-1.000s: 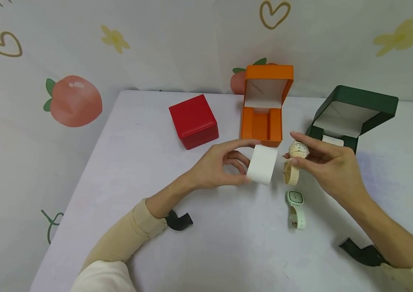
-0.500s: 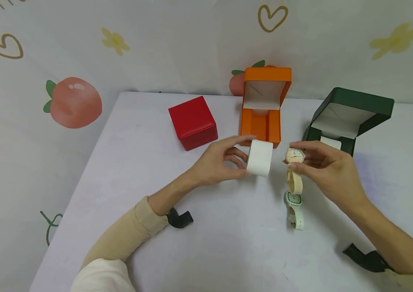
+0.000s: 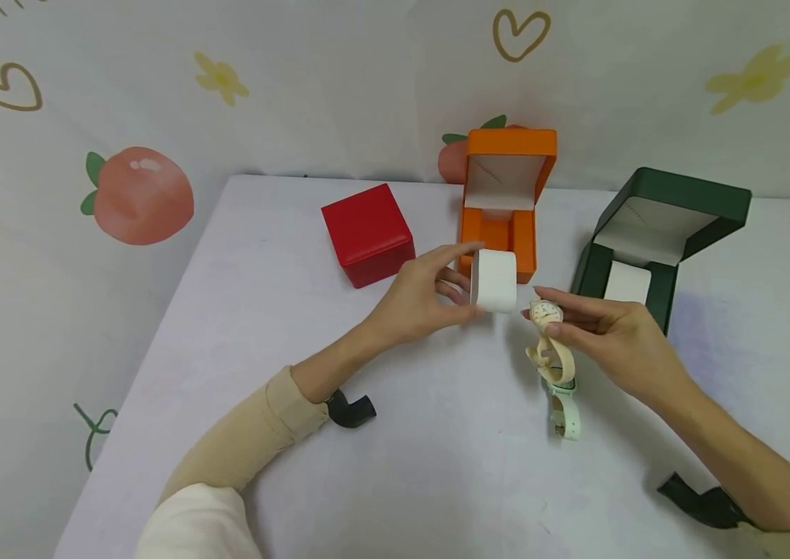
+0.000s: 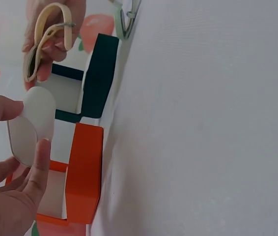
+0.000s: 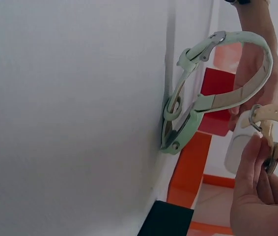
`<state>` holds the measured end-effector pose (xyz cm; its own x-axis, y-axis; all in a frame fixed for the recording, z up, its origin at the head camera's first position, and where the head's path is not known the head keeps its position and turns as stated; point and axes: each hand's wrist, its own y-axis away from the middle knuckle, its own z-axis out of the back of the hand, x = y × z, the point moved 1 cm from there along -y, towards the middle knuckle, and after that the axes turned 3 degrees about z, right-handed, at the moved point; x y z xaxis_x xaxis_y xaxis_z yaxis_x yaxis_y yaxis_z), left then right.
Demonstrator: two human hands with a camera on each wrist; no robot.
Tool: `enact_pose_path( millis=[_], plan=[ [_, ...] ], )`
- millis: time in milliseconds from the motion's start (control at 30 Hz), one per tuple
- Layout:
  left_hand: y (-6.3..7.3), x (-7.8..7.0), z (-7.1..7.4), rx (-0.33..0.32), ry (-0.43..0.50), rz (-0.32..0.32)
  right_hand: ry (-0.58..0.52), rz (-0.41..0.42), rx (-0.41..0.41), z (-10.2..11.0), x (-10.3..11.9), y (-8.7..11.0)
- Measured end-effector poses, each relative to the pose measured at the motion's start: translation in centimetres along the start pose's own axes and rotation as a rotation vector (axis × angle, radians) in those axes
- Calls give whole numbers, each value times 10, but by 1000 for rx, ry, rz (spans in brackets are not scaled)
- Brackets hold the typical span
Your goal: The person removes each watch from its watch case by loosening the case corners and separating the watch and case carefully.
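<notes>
My left hand (image 3: 430,299) pinches a white watch cushion (image 3: 496,281) between thumb and fingers, held up in front of the orange watch box (image 3: 524,241). Close to its right, my right hand (image 3: 618,334) pinches a cream wristwatch (image 3: 546,312) by its round case, the strap (image 3: 559,361) hanging down in a loop. In the left wrist view the cushion (image 4: 33,125) shows a rounded end, and the cream strap (image 4: 43,29) is buckled. A pale green wristwatch (image 3: 566,411) lies on the table below, partly covered by the cream strap in the head view.
The orange box stands with its lid up and no cushion inside. To its right is an open dark green watch box (image 3: 663,299) with a white cushion (image 3: 628,282) in it. A closed red box (image 3: 369,235) sits at left. Behind the table (image 3: 395,466) hangs a printed backdrop (image 3: 339,85).
The left hand has lifted the white cushion slightly back and turned it. My right hand has moved left and toward me with the cream watch, uncovering the green box's cushion.
</notes>
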<state>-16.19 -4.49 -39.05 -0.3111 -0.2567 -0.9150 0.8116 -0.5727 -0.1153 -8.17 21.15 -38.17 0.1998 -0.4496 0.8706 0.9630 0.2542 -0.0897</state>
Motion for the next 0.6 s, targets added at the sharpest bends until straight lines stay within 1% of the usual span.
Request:
enact_pose_path(
  millis=[200, 300, 400, 467, 600],
  plan=[
    [-5, 3, 1, -10, 23, 48, -45, 20, 84, -3, -1, 0],
    [-9, 3, 1, -7, 20, 59, -58, 36, 96, -4, -2, 1],
    [-12, 3, 1, -1, 19, 70, -73, 33, 92, -6, -2, 1],
    [-15, 3, 1, 5, 18, 78, -82, 12, 96, -6, -3, 1],
    [-19, 3, 1, 13, 13, 91, -130, -68, 134, -7, -5, 2]
  ],
)
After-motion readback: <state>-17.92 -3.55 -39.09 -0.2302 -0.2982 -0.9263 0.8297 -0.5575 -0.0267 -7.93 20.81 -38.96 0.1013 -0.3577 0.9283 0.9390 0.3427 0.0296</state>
